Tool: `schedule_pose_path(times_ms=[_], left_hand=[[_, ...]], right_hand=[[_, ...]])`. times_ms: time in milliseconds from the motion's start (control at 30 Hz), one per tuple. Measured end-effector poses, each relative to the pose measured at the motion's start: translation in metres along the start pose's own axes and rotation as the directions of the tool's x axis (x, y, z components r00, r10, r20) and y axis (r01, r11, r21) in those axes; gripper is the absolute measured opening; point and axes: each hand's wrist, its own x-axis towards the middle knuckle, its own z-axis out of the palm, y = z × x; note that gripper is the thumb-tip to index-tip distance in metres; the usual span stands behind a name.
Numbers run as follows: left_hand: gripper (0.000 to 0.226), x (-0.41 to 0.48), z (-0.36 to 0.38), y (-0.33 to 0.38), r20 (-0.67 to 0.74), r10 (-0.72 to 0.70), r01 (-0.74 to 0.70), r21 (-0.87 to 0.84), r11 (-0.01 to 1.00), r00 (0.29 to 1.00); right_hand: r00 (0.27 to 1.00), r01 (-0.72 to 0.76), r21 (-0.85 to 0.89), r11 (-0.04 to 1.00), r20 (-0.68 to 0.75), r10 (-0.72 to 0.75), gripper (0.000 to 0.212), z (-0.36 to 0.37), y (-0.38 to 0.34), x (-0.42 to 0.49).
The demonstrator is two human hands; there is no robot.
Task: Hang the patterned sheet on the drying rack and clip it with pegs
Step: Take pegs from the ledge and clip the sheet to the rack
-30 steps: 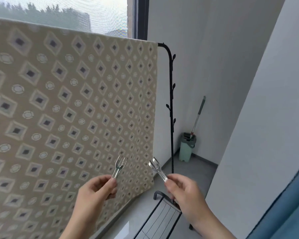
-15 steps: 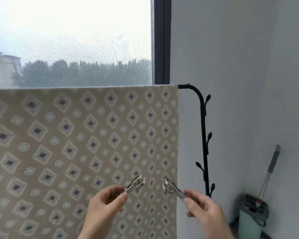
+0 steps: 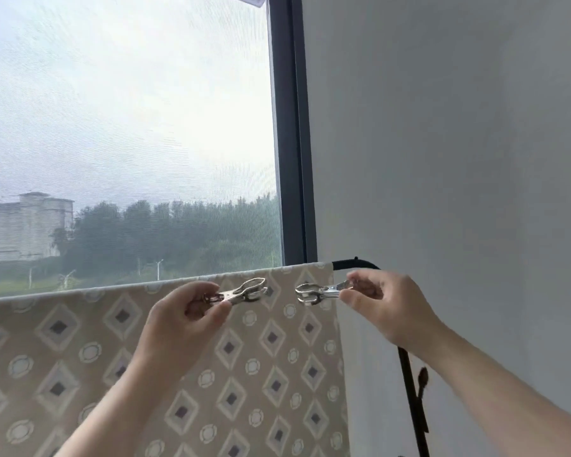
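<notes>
Patterned sheet (image 3: 244, 357) draped over the top bar of the black drying rack (image 3: 412, 400), beige with grey diamonds and pale rings, hanging flat, right edge just short of the bar's curved corner.

Left hand (image 3: 178, 321) up in front of the sheet's top hem, thumb and curled fingers pinching the handle end of the left metal peg (image 3: 244, 290). Peg nearly level, jaw end pointing right, just below the fold.

Right hand (image 3: 393, 308) up beside the sheet's right edge, thumb and forefinger pinching the handle end of the right metal peg (image 3: 320, 291). Jaw end pointing left, over the sheet's right margin.

Pegs facing each other tip to tip, a small gap between. Cannot tell whether either touches the cloth; neither clamped over the bar.

Leaf-shaped hook (image 3: 422, 379) on the rack's upright, below the right wrist.

Behind: meshed window (image 3: 129, 127) with trees and a pale building outside, dark window frame (image 3: 290, 127), plain grey wall (image 3: 459, 127) to the right.
</notes>
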Motion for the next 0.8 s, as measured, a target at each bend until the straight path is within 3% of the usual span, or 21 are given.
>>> schedule_pose_path(times_ms=[167,333,567,800], left_hand=[[0.029,0.069,0.026,0.011,0.082,0.119,-0.137,0.286,0.948,0.99],[0.037,0.106,0.059,0.009,0.148,0.102,-0.149,0.36,0.921,0.984],[0.036,0.121,0.086,0.0,0.134,0.033,-0.099,0.524,0.846,0.99],[0.037,0.121,0.092,-0.004,0.058,0.024,-0.054,0.575,0.816,0.998]], right_hand=[[0.974,0.203,-0.35,0.914,0.168,-0.152,0.014,-0.024,-0.002,0.073],[0.931,0.329,-0.522,0.787,0.321,-0.176,0.016,-0.032,-0.007,0.136],[0.84,0.464,-0.625,0.628,0.536,-0.086,0.024,-0.029,-0.006,0.195],[0.786,0.544,-0.61,0.576,0.61,-0.098,0.018,-0.026,0.001,0.219]])
